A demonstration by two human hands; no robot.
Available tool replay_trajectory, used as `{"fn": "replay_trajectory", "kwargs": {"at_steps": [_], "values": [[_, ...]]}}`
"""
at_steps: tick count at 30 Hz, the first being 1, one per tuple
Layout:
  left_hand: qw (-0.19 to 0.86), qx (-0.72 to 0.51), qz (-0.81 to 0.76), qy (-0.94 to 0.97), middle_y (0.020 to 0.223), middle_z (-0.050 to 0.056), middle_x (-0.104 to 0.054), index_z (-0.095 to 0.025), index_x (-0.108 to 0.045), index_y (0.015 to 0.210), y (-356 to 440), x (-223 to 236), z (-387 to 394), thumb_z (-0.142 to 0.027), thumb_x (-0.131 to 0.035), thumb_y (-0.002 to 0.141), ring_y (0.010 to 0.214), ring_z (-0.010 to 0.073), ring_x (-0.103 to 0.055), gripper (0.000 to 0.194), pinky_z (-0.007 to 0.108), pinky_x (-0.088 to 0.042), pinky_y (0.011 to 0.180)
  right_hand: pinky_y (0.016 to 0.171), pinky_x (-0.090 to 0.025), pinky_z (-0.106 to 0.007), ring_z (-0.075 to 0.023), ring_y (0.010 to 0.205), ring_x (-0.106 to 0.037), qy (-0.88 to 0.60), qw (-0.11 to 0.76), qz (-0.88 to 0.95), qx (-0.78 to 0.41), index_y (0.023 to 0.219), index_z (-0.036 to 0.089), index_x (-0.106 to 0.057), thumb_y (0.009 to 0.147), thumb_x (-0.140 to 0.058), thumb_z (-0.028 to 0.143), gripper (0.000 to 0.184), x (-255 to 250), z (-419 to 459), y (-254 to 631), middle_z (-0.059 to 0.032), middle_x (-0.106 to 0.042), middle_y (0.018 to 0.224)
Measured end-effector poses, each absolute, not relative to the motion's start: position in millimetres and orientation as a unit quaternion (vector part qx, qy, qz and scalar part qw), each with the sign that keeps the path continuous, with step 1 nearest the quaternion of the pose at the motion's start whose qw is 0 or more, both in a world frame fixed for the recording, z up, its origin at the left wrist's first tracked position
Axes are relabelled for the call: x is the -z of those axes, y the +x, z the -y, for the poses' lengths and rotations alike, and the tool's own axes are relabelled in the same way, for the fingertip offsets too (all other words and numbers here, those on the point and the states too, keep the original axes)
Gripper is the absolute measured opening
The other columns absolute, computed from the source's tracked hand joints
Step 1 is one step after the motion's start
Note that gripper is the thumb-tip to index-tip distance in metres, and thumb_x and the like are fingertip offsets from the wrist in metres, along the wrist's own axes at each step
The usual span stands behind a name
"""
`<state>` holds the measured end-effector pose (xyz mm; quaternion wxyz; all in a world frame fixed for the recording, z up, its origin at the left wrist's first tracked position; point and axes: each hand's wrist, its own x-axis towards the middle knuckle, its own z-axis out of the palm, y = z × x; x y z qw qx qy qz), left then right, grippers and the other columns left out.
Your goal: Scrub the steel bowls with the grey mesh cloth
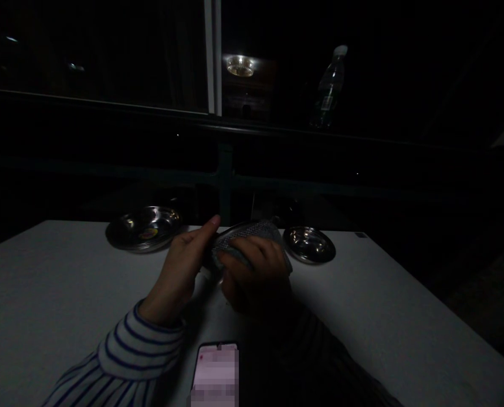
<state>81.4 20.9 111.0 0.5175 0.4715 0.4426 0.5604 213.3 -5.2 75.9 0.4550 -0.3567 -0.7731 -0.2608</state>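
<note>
Over the middle of the white table, my left hand (pixel 178 277) is closed on the edge of a metal dish (pixel 238 227), thumb pointing up along its side. My right hand (pixel 258 274) is wrapped round a grey textured cloth (pixel 271 230) and presses it against the dish. Hands and cloth cover most of the dish, so its full shape is hidden. To the left lie shiny metal plates (pixel 116 237) that look stacked, with a yellow and red sticker inside the top one. Smaller metal bowls (pixel 313 257), seemingly nested, sit just right of the cloth.
A phone (pixel 216 373) with its screen lit lies on the white table (pixel 65 305) below my hands. Beyond the table's far edge, a clear plastic bottle (pixel 330 87) stands near the dark window (pixel 213 56). The surroundings are very dim.
</note>
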Motion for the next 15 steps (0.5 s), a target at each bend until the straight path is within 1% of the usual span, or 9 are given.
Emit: {"fn": "replay_trajectory", "kwargs": {"at_steps": [3,5,6,8,10,12,14,15], "values": [[0.516,-0.562,-0.459,0.457,0.041,-0.005,-0.047,-0.019,-0.053,0.045,80.5,-109.3,-22.8,-0.047,-0.066,0.064,0.041,0.0094,-0.041,0.037,0.023,-0.03,0.044,0.083,-0.044,-0.037,-0.0205,0.095,-0.052,-0.406,0.528,0.715,0.215,0.093,0.018,-0.065,0.079,-0.048,0.02,0.022,-79.4,-2.7,225.5,-0.0082,-0.061,0.1],[0.514,-0.569,-0.463,0.445,0.043,-0.004,-0.049,-0.019,-0.054,0.046,81.6,-109.4,-23.6,-0.047,-0.066,0.064,0.043,0.0099,-0.043,0.036,0.023,-0.032,0.045,0.081,-0.046,-0.035,-0.0191,0.09,-0.053,-0.437,0.572,0.671,0.177,0.091,0.015,-0.065,0.079,-0.045,0.015,0.023,-81.0,-8.0,231.6,-0.0093,-0.061,0.094],[0.517,-0.571,-0.462,0.44,0.044,-0.004,-0.05,-0.019,-0.055,0.046,82.5,-109.5,-23.8,-0.047,-0.065,0.064,0.045,0.0102,-0.044,0.035,0.023,-0.033,0.046,0.081,-0.046,-0.035,-0.0191,0.089,-0.053,-0.444,0.58,0.662,0.17,0.091,0.014,-0.065,0.079,-0.045,0.014,0.024,-80.8,-9.2,231.9,-0.0098,-0.061,0.093],[0.53,-0.57,-0.453,0.435,0.045,-0.004,-0.051,-0.019,-0.055,0.047,84.9,-109.4,-23.6,-0.047,-0.065,0.065,0.045,0.0101,-0.044,0.035,0.023,-0.034,0.047,0.081,-0.045,-0.037,-0.0211,0.092,-0.052,-0.43,0.56,0.681,0.195,0.092,0.015,-0.065,0.079,-0.045,0.017,0.023,-78.1,-7.5,226.1,-0.0098,-0.061,0.097],[0.543,-0.565,-0.44,0.439,0.044,-0.005,-0.05,-0.019,-0.054,0.046,87.0,-108.5,-23.0,-0.046,-0.064,0.066,0.043,0.0097,-0.042,0.035,0.023,-0.032,0.045,0.081,-0.043,-0.039,-0.0227,0.095,-0.051,-0.392,0.499,0.734,0.242,0.094,0.017,-0.064,0.079,-0.047,0.021,0.023,-73.8,-2.0,215.6,-0.0078,-0.062,0.101],[0.543,-0.566,-0.43,0.447,0.043,-0.005,-0.047,-0.019,-0.052,0.045,88.2,-107.3,-22.2,-0.046,-0.064,0.066,0.043,0.0094,-0.041,0.036,0.023,-0.031,0.044,0.081,-0.041,-0.038,-0.0216,0.094,-0.051,-0.357,0.441,0.777,0.272,0.096,0.018,-0.063,0.078,-0.047,0.022,0.024,-70.7,3.4,207.6,-0.0054,-0.062,0.101],[0.539,-0.564,-0.427,0.458,0.044,-0.005,-0.048,-0.019,-0.052,0.046,88.4,-106.5,-21.6,-0.046,-0.064,0.067,0.044,0.0099,-0.042,0.036,0.023,-0.032,0.045,0.081,-0.041,-0.038,-0.0211,0.095,-0.051,-0.353,0.426,0.785,0.278,0.098,0.019,-0.062,0.079,-0.047,0.022,0.025,-71.0,5.2,207.5,-0.0051,-0.062,0.101],[0.538,-0.558,-0.431,0.461,0.044,-0.005,-0.05,-0.019,-0.053,0.047,88.0,-106.5,-21.4,-0.048,-0.063,0.067,0.044,0.0103,-0.043,0.036,0.023,-0.033,0.045,0.081,-0.041,-0.038,-0.0213,0.095,-0.051,-0.363,0.438,0.776,0.273,0.098,0.019,-0.063,0.079,-0.047,0.023,0.024,-72.5,4.3,210.8,-0.0055,-0.062,0.103]]}}
